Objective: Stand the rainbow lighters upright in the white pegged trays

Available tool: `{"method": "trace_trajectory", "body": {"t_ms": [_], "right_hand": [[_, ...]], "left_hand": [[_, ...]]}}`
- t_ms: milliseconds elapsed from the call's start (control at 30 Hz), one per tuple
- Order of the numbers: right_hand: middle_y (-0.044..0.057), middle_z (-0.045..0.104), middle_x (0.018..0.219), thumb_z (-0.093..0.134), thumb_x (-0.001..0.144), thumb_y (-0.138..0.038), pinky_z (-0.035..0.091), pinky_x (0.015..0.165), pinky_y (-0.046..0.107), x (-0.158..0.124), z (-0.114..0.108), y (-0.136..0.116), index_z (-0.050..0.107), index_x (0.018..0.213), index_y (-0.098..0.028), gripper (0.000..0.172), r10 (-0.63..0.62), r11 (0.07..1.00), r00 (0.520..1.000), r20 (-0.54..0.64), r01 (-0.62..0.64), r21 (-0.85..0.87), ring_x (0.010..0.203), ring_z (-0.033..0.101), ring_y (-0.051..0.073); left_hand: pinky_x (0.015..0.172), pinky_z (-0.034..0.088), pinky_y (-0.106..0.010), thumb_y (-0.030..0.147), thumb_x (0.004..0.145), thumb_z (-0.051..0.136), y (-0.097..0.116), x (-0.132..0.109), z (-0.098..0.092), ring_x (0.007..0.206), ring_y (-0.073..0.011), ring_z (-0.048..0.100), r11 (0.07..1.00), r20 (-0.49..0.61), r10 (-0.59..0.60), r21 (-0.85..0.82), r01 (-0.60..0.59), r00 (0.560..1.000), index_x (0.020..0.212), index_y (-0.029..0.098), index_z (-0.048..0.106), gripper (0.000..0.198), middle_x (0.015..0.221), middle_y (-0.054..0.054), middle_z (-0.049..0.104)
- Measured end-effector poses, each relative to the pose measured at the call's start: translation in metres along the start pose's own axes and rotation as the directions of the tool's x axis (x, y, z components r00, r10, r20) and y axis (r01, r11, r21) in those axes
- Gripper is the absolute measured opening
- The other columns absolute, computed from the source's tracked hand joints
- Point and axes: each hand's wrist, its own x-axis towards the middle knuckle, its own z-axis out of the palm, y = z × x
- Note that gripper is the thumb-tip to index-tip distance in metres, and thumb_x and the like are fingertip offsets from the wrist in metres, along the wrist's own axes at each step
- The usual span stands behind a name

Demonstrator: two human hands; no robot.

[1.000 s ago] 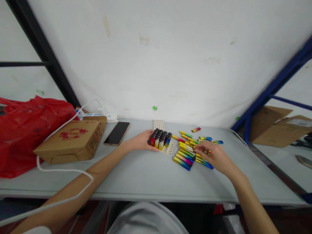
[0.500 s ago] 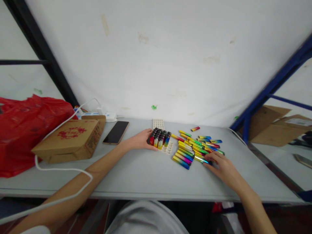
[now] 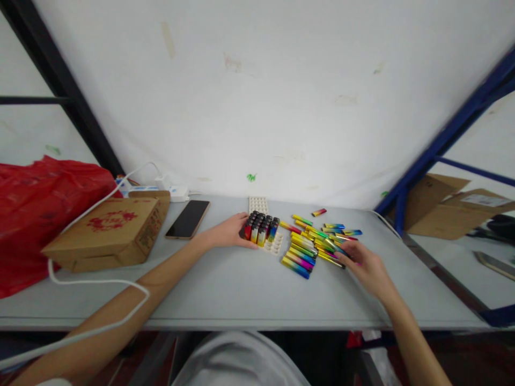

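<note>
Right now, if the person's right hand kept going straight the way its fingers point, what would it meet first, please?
The loose pile of lighters. The right hand points toward the far left, and its fingertips seem to touch the nearest ones, though depth is unclear.

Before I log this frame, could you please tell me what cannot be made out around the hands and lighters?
Head view: whether the right hand grips any of the loose lighters; its fingers cover them.
Head view: whether the left hand clasps the tray or just rests against it; too small.
Head view: the box print, too small.
Head view: the red bag, cut off by the left edge.
</note>
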Motion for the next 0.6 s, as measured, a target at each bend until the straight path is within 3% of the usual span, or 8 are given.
{"method": "trace_trajectory", "body": {"t_ms": [100, 233, 333, 500, 600], "right_hand": [[0.005, 0.078, 0.085, 0.090, 0.078, -0.089, 0.063, 0.061, 0.038, 0.013, 0.005, -0.013, 0.070, 0.103, -0.026, 0.070, 0.052, 0.972, 0.999, -0.007, -0.049, 0.228, 0.066, 0.072, 0.023], [-0.002, 0.065, 0.069, 0.087, 0.086, -0.084, 0.051, 0.055, 0.032, 0.036, 0.020, -0.041, 0.071, 0.101, -0.026, 0.062, 0.018, 0.949, 1.000, 0.023, -0.024, 0.313, 0.058, 0.057, 0.017], [-0.005, 0.057, 0.065, 0.092, 0.081, -0.081, 0.042, 0.053, 0.030, 0.059, 0.042, -0.061, 0.076, 0.101, -0.025, 0.061, 0.055, 0.903, 0.998, 0.011, -0.054, 0.426, 0.058, 0.048, 0.015], [-0.003, 0.058, 0.072, 0.096, 0.072, -0.081, 0.041, 0.057, 0.031, 0.099, 0.086, -0.083, 0.079, 0.096, -0.024, 0.064, 0.048, 0.819, 0.998, 0.034, -0.059, 0.570, 0.066, 0.047, 0.015], [-0.002, 0.057, 0.073, 0.087, 0.074, -0.092, 0.047, 0.060, 0.031, 0.111, 0.106, -0.091, 0.074, 0.090, -0.025, 0.069, 0.026, 0.804, 0.999, 0.048, -0.049, 0.592, 0.069, 0.052, 0.017]], "left_hand": [[0.128, 0.051, -0.046, 0.068, 0.083, 0.099, 0.000, 0.000, 0.000, 0.138, -0.0379, 0.069, 1.000, -0.001, 0.005, -0.002, -0.005, 1.000, 0.142, 0.022, 0.076, 0.078, 0.148, -0.013, 0.077], [0.127, 0.052, -0.047, 0.067, 0.082, 0.100, 0.002, 0.000, 0.000, 0.137, -0.0390, 0.070, 1.000, 0.011, -0.021, 0.003, 0.021, 1.000, 0.141, 0.020, 0.076, 0.080, 0.148, -0.014, 0.076], [0.127, 0.053, -0.048, 0.067, 0.081, 0.100, 0.003, 0.000, 0.000, 0.136, -0.0408, 0.071, 0.999, -0.003, -0.032, 0.008, 0.032, 0.999, 0.139, 0.019, 0.078, 0.079, 0.145, -0.015, 0.078], [0.126, 0.054, -0.047, 0.068, 0.080, 0.100, 0.004, 0.000, 0.000, 0.134, -0.0400, 0.072, 1.000, -0.015, -0.029, -0.004, 0.029, 0.999, 0.140, 0.021, 0.078, 0.079, 0.145, -0.014, 0.078], [0.126, 0.054, -0.047, 0.069, 0.081, 0.100, 0.005, 0.000, 0.000, 0.135, -0.0387, 0.071, 1.000, -0.015, -0.018, -0.012, 0.018, 1.000, 0.140, 0.022, 0.078, 0.078, 0.145, -0.013, 0.078]]}}
